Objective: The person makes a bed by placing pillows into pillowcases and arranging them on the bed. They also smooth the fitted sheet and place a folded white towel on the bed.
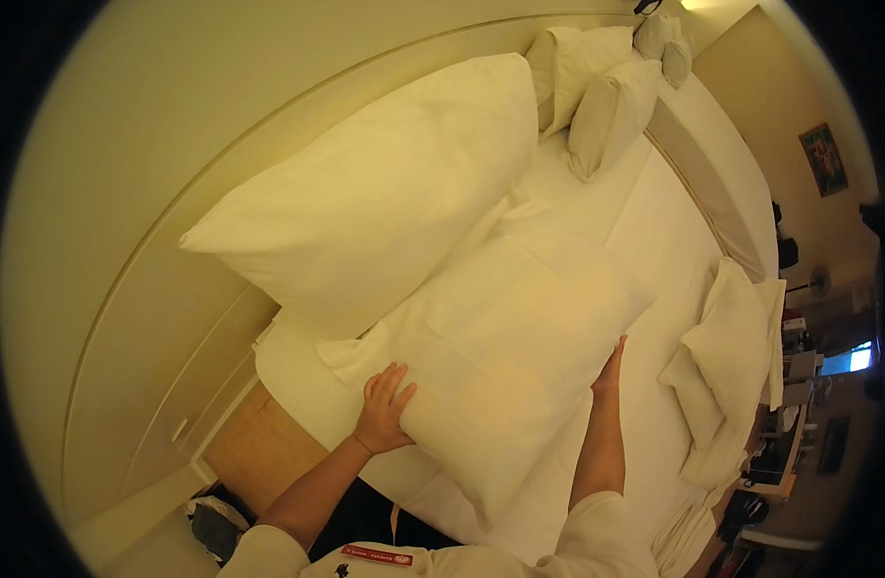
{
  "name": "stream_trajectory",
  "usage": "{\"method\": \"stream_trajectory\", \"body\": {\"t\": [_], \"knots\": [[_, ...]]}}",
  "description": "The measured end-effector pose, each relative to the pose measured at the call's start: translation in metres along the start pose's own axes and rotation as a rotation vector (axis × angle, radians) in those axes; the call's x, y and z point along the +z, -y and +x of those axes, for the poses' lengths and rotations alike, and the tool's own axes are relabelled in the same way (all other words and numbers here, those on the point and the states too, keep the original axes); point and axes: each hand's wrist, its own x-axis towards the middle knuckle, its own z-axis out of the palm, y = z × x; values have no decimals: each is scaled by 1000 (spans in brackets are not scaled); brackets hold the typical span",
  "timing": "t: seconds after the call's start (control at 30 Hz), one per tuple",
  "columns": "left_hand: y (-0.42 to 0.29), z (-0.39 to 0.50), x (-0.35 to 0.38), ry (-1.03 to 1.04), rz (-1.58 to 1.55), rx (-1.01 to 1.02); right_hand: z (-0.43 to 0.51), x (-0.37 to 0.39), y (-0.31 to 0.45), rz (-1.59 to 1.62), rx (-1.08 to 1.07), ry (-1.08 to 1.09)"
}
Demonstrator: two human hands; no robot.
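A plump white pillow [507, 347] lies tilted on the bed in front of me, between my two hands. My left hand [384, 412] presses against its near left end, with the fingers spread over the cloth. Along the opposite side, my right hand [611, 367] supports the edge, and some of its fingers are hidden by the pillow. Just beyond, a larger white pillow [399, 188] leans on the headboard [218, 166]. Beneath everything is a white bed sheet [673, 217], smooth over most of the mattress.
More white pillows [612, 115] rest at the far end of the headboard. A second bed [724, 166] adjoins this one. Folded white linen [731, 361] lies at the right. A wooden floor patch [261, 426] shows at left, near a bag [217, 527].
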Motion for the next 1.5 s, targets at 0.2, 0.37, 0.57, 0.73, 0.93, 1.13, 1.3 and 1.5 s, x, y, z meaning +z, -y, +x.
{"method": "stream_trajectory", "body": {"t": [0.2,0.37,0.57,0.73,0.93,1.13,1.3,1.5], "knots": [[17,-2,-4,-105,-349,-274,83,55,40,18,-442,-77],[23,-3,15,-213,-1022,-616,109,142,90,49,-422,27],[22,6,36,-198,-974,-751,87,214,116,-478,-421,73],[11,2,37,-202,-840,-780,119,198,65,-159,-372,63],[-14,-18,43,-223,-573,-751,164,189,116,-398,-704,280],[16,-7,52,-17,-240,-709,153,226,145,-486,-482,251],[28,2,30,177,-44,-690,150,230,127,-791,-527,-70],[8,23,7,-321,-661,-905,143,248,113,-924,-662,-315]]}}
